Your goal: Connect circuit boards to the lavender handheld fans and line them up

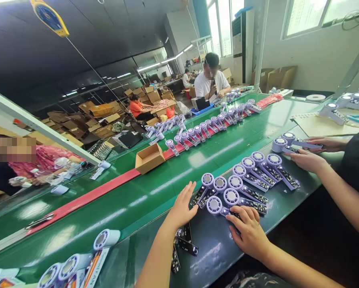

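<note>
My right hand (248,230) has its fingers closed on the handle of a lilac handheld fan (214,205), whose round head lies toward the left and whose handle is mostly hidden under my fingers. My left hand (183,205) reaches over the bench with fingers stretched out, nothing in it, close beside the handles of the fans at the left of the group. Around both hands lie several more lilac fans (231,197) with bare circuit boards showing in their handles. Loose black circuit boards (188,246) rest on the dark bench, partly hidden by my left forearm.
A green conveyor (179,176) with a red strip (86,206) runs along the bench, carrying a cardboard box (150,159) and a row of fans (203,128). At right, a co-worker's hands (310,161) handle fans. White fans (73,266) lie lower left. Other people sit across.
</note>
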Motion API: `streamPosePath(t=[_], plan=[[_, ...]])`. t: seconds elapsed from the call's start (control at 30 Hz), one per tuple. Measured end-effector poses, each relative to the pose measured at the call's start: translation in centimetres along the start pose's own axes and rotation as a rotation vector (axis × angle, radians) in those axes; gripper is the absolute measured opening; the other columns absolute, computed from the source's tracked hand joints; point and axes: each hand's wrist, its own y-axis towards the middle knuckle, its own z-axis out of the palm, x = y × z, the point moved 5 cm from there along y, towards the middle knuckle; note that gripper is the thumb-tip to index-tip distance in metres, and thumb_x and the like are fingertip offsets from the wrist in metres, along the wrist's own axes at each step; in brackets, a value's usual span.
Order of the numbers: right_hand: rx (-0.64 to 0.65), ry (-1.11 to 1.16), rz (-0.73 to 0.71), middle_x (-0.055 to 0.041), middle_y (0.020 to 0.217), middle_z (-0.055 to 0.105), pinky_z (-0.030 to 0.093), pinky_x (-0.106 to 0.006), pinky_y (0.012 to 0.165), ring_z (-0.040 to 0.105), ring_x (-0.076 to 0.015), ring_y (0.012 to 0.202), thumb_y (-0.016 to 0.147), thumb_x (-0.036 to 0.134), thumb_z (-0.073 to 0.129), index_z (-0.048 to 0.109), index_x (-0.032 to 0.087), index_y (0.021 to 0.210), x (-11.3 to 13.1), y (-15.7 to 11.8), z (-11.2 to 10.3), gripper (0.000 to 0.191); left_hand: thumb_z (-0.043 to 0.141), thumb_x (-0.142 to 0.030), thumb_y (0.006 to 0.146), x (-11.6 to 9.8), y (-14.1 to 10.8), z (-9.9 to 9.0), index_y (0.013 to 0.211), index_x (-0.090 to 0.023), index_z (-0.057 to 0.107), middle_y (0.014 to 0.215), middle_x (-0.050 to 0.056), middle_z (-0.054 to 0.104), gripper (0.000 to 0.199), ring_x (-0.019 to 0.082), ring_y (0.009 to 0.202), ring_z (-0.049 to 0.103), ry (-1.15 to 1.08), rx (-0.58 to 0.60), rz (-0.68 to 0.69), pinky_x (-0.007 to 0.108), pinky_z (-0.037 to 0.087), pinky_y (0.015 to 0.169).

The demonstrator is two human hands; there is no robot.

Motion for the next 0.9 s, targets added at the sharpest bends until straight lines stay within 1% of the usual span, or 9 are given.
streamPosePath(t=[0.1,0.13,0.2,0.3,0.47,0.57,0.7,0.8,0.9], plan=[[-0.029,-0.025,-0.033,-0.0023,0.11,0.066,0.031,-0.036,0.097,0.052,-0.0213,0.104,0.086,0.023,0.058,0.068,0.029,0.101,0.2,0.2,-0.2,0.019,0.049,-0.026,0.089,3.1,-2.9,0.9,0.14,-0.019,0.052,0.151,0.011,0.047,0.052,0.028,0.143,0.04,0.064,-0.18,-0.174,0.051,0.029,0.121],[-0.038,-0.038,-0.052,-0.0022,0.109,0.066,0.031,-0.036,0.097,0.052,-0.0211,0.103,0.086,0.021,0.057,0.068,0.029,0.1,0.3,0.3,-0.3,0.02,0.048,-0.028,0.09,4.0,-3.7,1.5,0.135,-0.018,0.057,0.148,0.012,0.051,0.048,0.029,0.141,0.043,0.089,-0.224,-0.235,0.051,0.032,0.119],[-0.054,-0.058,-0.077,-0.0019,0.108,0.067,0.031,-0.036,0.096,0.052,-0.021,0.102,0.085,0.018,0.055,0.068,0.029,0.098,0.5,0.5,-0.4,0.022,0.047,-0.031,0.092,5.0,-4.8,2.8,0.13,-0.016,0.063,0.144,0.013,0.055,0.043,0.031,0.139,0.046,0.127,-0.262,-0.311,0.052,0.036,0.117],[-0.07,-0.069,-0.085,-0.0018,0.107,0.067,0.032,-0.036,0.094,0.053,-0.0213,0.101,0.084,0.018,0.054,0.068,0.029,0.097,0.5,0.6,-0.5,0.022,0.046,-0.033,0.094,5.0,-5.2,3.7,0.128,-0.018,0.064,0.145,0.01,0.055,0.042,0.03,0.138,0.047,0.171,-0.272,-0.348,0.051,0.038,0.115],[-0.064,-0.078,-0.083,-0.0019,0.108,0.066,0.032,-0.036,0.094,0.052,-0.0212,0.101,0.083,0.016,0.054,0.068,0.029,0.097,0.6,0.6,-0.4,0.024,0.043,-0.035,0.095,4.4,-5.1,3.6,0.13,-0.021,0.063,0.145,0.009,0.055,0.042,0.029,0.137,0.047,0.206,-0.272,-0.359,0.05,0.039,0.114],[-0.072,-0.089,-0.081,-0.0018,0.108,0.065,0.032,-0.035,0.095,0.052,-0.0211,0.102,0.082,0.015,0.054,0.068,0.029,0.096,0.6,0.5,-0.4,0.024,0.041,-0.036,0.096,4.6,-5.1,3.6,0.131,-0.021,0.062,0.146,0.009,0.054,0.043,0.03,0.138,0.047,0.223,-0.257,-0.353,0.05,0.039,0.114],[-0.085,-0.114,-0.086,-0.0018,0.107,0.065,0.032,-0.035,0.095,0.051,-0.021,0.103,0.081,0.015,0.054,0.068,0.029,0.096,0.7,0.4,-0.5,0.025,0.038,-0.036,0.097,4.9,-5.0,3.9,0.134,-0.019,0.06,0.148,0.009,0.052,0.047,0.029,0.14,0.044,0.239,-0.219,-0.361,0.049,0.037,0.116],[-0.091,-0.131,-0.097,-0.0019,0.108,0.065,0.032,-0.035,0.095,0.052,-0.021,0.104,0.08,0.015,0.055,0.068,0.029,0.096,0.6,0.3,-0.5,0.025,0.038,-0.037,0.097,5.0,-4.9,4.0,0.134,-0.018,0.06,0.148,0.009,0.051,0.048,0.029,0.14,0.044,0.246,-0.212,-0.366,0.049,0.036,0.116],[-0.046,-0.164,-0.115,-0.002,0.111,0.064,0.032,-0.035,0.096,0.052,-0.021,0.106,0.078,0.012,0.056,0.068,0.029,0.099,0.4,0.2,-0.2,0.029,0.037,-0.037,0.096,5.0,-4.9,4.0,0.134,-0.019,0.06,0.148,0.008,0.052,0.048,0.029,0.14,0.044,0.25,-0.225,-0.357,0.048,0.036,0.116]])
